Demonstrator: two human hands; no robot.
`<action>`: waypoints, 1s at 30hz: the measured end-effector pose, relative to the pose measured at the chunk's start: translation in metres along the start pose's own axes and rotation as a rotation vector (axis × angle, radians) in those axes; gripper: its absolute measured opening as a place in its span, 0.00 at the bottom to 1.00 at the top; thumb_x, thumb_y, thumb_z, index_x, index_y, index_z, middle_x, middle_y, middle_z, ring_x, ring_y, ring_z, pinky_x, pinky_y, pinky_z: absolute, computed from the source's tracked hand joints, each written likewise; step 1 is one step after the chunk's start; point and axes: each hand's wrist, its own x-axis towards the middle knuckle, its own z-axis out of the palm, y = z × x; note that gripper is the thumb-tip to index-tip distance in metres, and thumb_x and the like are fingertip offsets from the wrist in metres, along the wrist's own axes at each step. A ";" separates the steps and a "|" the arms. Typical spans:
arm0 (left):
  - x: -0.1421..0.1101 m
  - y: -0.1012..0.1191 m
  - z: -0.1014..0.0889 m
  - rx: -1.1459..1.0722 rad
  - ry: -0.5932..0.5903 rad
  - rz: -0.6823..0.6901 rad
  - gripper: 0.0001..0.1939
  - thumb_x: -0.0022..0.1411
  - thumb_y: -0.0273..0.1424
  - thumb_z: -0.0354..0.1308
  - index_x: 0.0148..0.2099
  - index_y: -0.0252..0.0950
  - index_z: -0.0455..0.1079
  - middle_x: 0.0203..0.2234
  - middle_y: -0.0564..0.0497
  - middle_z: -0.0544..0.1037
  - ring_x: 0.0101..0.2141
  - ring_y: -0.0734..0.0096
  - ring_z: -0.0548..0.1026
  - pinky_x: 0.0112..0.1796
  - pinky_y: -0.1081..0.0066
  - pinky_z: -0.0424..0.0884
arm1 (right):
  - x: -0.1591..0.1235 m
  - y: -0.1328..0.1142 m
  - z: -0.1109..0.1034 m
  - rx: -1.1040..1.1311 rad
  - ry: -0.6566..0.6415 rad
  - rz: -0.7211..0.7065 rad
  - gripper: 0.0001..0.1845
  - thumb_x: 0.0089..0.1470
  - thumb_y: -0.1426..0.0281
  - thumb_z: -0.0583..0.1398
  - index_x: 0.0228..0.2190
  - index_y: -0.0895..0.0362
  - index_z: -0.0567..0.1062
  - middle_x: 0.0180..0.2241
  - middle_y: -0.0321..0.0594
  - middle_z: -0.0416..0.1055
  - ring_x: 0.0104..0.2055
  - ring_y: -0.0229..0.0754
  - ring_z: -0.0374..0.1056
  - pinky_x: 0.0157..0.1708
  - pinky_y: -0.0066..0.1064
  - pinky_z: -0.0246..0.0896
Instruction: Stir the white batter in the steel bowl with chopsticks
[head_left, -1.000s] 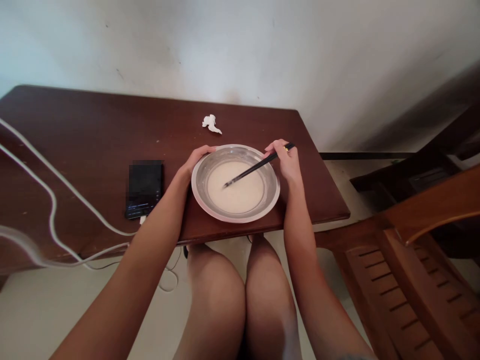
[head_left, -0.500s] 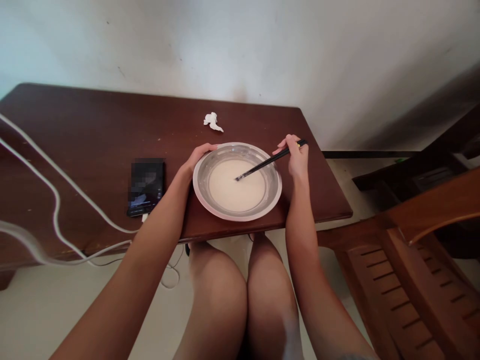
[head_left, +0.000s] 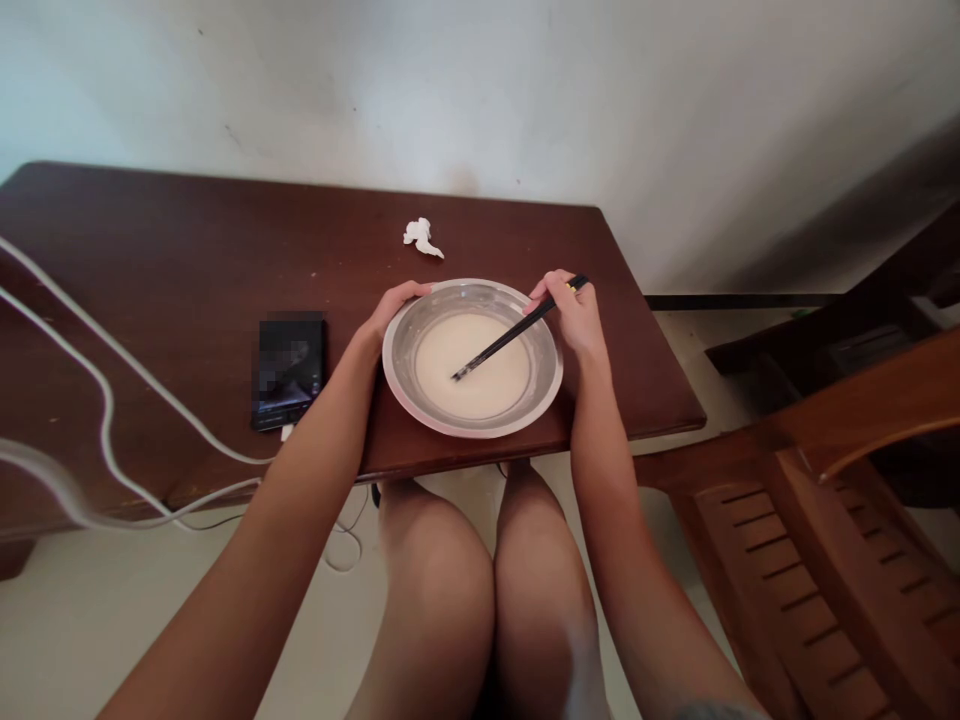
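Observation:
A metal bowl (head_left: 545, 385) holding white batter (head_left: 480, 385) sits near the front edge of a dark wooden table (head_left: 187, 260). My left hand (head_left: 390, 312) grips the bowl's left rim, fingers curled over it. My right hand (head_left: 570, 315) is closed on a pair of black chopsticks (head_left: 504, 343) at the bowl's right rim. The chopstick tips dip into the batter left of its middle.
A dark phone (head_left: 289, 370) lies left of the bowl, with white cables (head_left: 112, 400) trailing across the table's left side. A crumpled white tissue (head_left: 420, 236) lies behind the bowl. A wooden chair (head_left: 825, 540) stands to the right. My knees are under the table edge.
The chopstick tips swung right toward the bowl's middle, then back left through the batter. My right hand moved out to the right and returned. My left hand kept hold of the rim.

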 end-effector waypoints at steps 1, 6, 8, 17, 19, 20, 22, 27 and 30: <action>0.000 0.000 0.000 -0.003 0.003 -0.004 0.15 0.55 0.33 0.49 0.40 0.37 0.74 0.25 0.51 0.78 0.36 0.62 0.78 0.40 0.67 0.73 | 0.000 0.000 0.001 -0.009 -0.016 0.005 0.18 0.56 0.55 0.58 0.23 0.54 0.76 0.17 0.29 0.73 0.22 0.32 0.71 0.28 0.27 0.64; 0.001 -0.002 -0.001 -0.019 -0.010 0.002 0.16 0.55 0.34 0.50 0.41 0.37 0.75 0.27 0.51 0.80 0.37 0.62 0.78 0.42 0.67 0.74 | 0.001 -0.001 -0.002 -0.012 0.165 -0.009 0.19 0.56 0.55 0.58 0.22 0.54 0.73 0.15 0.27 0.70 0.20 0.31 0.69 0.26 0.26 0.62; 0.001 -0.002 -0.002 -0.010 -0.021 0.009 0.16 0.55 0.34 0.50 0.42 0.37 0.75 0.28 0.51 0.80 0.38 0.62 0.78 0.43 0.66 0.73 | 0.000 -0.002 -0.002 -0.011 0.162 0.001 0.20 0.56 0.54 0.58 0.20 0.55 0.72 0.13 0.27 0.68 0.18 0.31 0.68 0.26 0.26 0.61; 0.007 -0.005 -0.005 -0.042 0.013 0.008 0.14 0.54 0.34 0.51 0.38 0.37 0.76 0.28 0.49 0.81 0.38 0.60 0.78 0.43 0.64 0.73 | 0.000 -0.002 -0.003 -0.078 0.149 0.025 0.22 0.56 0.51 0.56 0.22 0.54 0.72 0.15 0.29 0.69 0.21 0.32 0.68 0.28 0.28 0.63; 0.009 -0.005 -0.005 -0.055 0.049 0.001 0.15 0.57 0.35 0.49 0.38 0.36 0.76 0.28 0.48 0.81 0.38 0.60 0.78 0.43 0.64 0.73 | 0.001 0.000 -0.005 -0.093 0.165 0.036 0.23 0.56 0.50 0.55 0.21 0.54 0.71 0.14 0.29 0.67 0.19 0.32 0.67 0.26 0.28 0.61; 0.009 -0.005 -0.004 -0.064 0.046 0.003 0.17 0.58 0.35 0.48 0.39 0.35 0.76 0.29 0.47 0.81 0.39 0.60 0.78 0.43 0.64 0.73 | 0.001 0.000 -0.005 -0.093 0.135 0.042 0.23 0.55 0.50 0.55 0.20 0.54 0.71 0.14 0.29 0.67 0.19 0.32 0.66 0.26 0.28 0.61; 0.008 -0.004 -0.003 -0.080 -0.008 0.024 0.19 0.60 0.34 0.46 0.45 0.35 0.76 0.33 0.47 0.82 0.41 0.61 0.78 0.44 0.65 0.73 | 0.001 0.001 -0.003 -0.088 0.055 0.042 0.22 0.55 0.50 0.56 0.21 0.54 0.72 0.14 0.29 0.67 0.20 0.33 0.67 0.27 0.29 0.62; 0.004 -0.004 -0.001 -0.028 -0.016 0.153 0.25 0.59 0.31 0.49 0.59 0.38 0.69 0.41 0.50 0.81 0.41 0.65 0.78 0.46 0.68 0.71 | 0.001 0.000 -0.002 -0.093 0.139 0.027 0.22 0.54 0.49 0.56 0.23 0.54 0.72 0.15 0.29 0.67 0.22 0.33 0.69 0.29 0.29 0.64; 0.005 -0.006 -0.003 0.024 0.012 0.179 0.26 0.59 0.31 0.50 0.61 0.39 0.66 0.38 0.50 0.81 0.39 0.65 0.78 0.44 0.68 0.72 | 0.000 -0.001 -0.003 -0.079 0.148 0.041 0.23 0.54 0.50 0.57 0.21 0.54 0.71 0.13 0.29 0.66 0.19 0.32 0.66 0.25 0.28 0.60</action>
